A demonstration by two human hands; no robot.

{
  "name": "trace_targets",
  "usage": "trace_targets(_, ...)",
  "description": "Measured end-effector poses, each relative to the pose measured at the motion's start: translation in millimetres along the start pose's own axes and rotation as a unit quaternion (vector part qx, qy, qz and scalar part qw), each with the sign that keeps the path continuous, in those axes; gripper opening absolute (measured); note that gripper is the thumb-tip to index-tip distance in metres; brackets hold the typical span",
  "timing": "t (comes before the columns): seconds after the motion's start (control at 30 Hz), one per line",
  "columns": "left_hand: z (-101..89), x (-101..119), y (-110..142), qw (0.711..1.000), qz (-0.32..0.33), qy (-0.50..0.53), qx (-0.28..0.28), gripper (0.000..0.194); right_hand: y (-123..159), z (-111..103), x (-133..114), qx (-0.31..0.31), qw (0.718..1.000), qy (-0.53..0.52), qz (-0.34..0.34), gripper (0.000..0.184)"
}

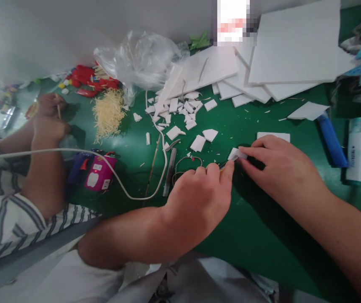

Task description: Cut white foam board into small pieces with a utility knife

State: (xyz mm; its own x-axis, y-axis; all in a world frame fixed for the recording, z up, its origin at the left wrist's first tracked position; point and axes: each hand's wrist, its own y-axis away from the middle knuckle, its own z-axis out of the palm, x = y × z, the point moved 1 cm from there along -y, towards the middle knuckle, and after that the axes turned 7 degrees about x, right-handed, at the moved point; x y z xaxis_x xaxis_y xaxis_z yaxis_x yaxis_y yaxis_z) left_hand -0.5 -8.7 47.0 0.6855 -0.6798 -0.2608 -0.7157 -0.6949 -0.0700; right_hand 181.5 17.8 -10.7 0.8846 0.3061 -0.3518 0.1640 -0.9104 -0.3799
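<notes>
My left hand point(201, 189) is closed round a thin metal-tipped tool point(222, 168) with a bit of yellow showing; most of its handle is hidden in the fist. The tool's tip meets a small white foam piece point(233, 153), which my right hand point(281, 164) pinches between thumb and fingers. Under the right fingers, a flat white foam rectangle point(275, 136) lies on the green table point(243, 223). Cut foam scraps point(198, 143) are scattered just beyond my left hand. A grey stick-like tool point(169, 172) rests to its left.
White foam boards point(295, 46) are stacked at the back. A white cable point(129, 194) loops past a magenta power socket point(100, 172). Pale thin strips point(108, 111) lie heaped near another person's hands point(52, 115). A blue object point(332, 141) and a white tube point(355, 149) lie right.
</notes>
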Motion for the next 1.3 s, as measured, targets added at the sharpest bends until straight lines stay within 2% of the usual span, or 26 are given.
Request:
trace_targets(0.17, -2.8, -1.0, 1.5, 1.0, -0.006, 0.0, -0.012, 0.048, 0.9, 0.7, -0.6, -0.014, 1.0, -0.004, 0.011, 0.033)
trace_targets(0.3, -3.3, -3.0, 2.6, 1.0, -0.011, 0.006, -0.016, 0.048, 2.8, 2.5, -1.0, 0.007, 1.0, -0.001, 0.01, 0.032)
trace_targets(0.47, -3.2, -5.0, 4.4, 0.999, -0.012, 0.006, -0.029, 0.048, 3.1, 3.6, -0.4, 0.01, 1.0, 0.004, -0.005, 0.032)
trace_targets(0.63, -3.0, -8.9, 7.9, 1.0, -0.017, 0.017, -0.017, 0.051, 2.0, 2.7, 1.5, 0.035, 0.999, -0.003, -0.035, 0.031)
trace_targets(0.77, -1.4, -11.2, 9.2, 0.999, -0.013, 0.032, -0.013, 0.052, 0.5, 0.4, 2.5, 0.026, 0.999, -0.009, -0.044, 0.031)
trace_targets(1.03, -0.6, -12.4, 9.0, 0.998, -0.011, 0.044, -0.041, 0.052, -0.8, -1.5, 4.3, 0.009, 0.999, -0.011, -0.034, 0.03)
trace_targets(1.3, 0.4, -13.8, 9.0, 0.999, -0.011, 0.041, -0.028, 0.053, -0.2, -0.6, 3.4, 0.02, 0.999, -0.007, -0.035, 0.03)
